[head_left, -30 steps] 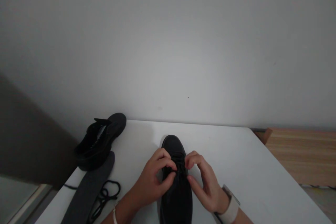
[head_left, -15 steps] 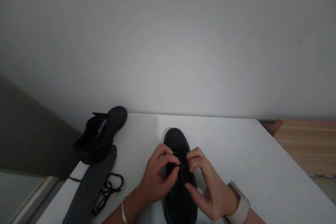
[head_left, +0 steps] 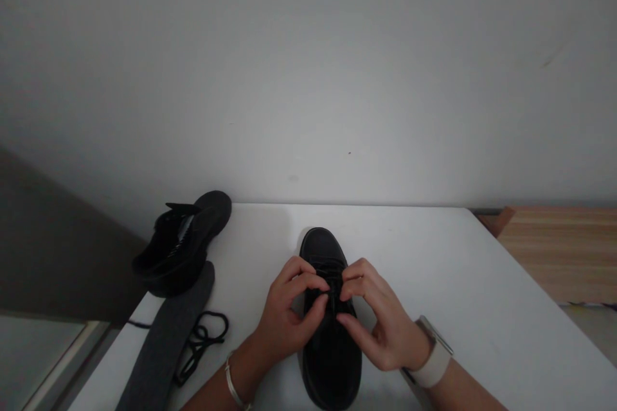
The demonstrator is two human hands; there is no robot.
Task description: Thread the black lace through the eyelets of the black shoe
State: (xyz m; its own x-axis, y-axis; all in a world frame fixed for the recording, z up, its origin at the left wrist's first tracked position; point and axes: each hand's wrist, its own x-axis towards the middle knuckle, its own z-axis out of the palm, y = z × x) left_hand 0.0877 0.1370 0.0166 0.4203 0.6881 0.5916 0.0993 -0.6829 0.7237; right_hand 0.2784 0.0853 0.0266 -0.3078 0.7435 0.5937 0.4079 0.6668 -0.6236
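Observation:
A black shoe (head_left: pixel 332 359) lies toe-away on the white table in front of me, dark laces (head_left: pixel 331 270) running across its upper. My left hand (head_left: pixel 294 308) reaches over from the left side, thumb and index fingertip pinched on a shoelace near the middle of the lacing. From the right, my right hand (head_left: pixel 378 318) has its curled fingers touching the lacing edge. Its thumb rests lower by the tongue, with a gap between thumb and fingers. Fine lace detail is lost in the dark.
Another black shoe (head_left: pixel 178 250), its tongue raised, stands at the table's back left. Beside it lie a grey insole (head_left: pixel 166 347) and a loose black shoelace (head_left: pixel 195 353). A wall rises behind the white table (head_left: pixel 414 250); a wooden surface (head_left: pixel 563 250) is at right.
My right thumb and fingers have come closer together over the lacing. The left hand keeps its pinch. The whole view has shifted slightly.

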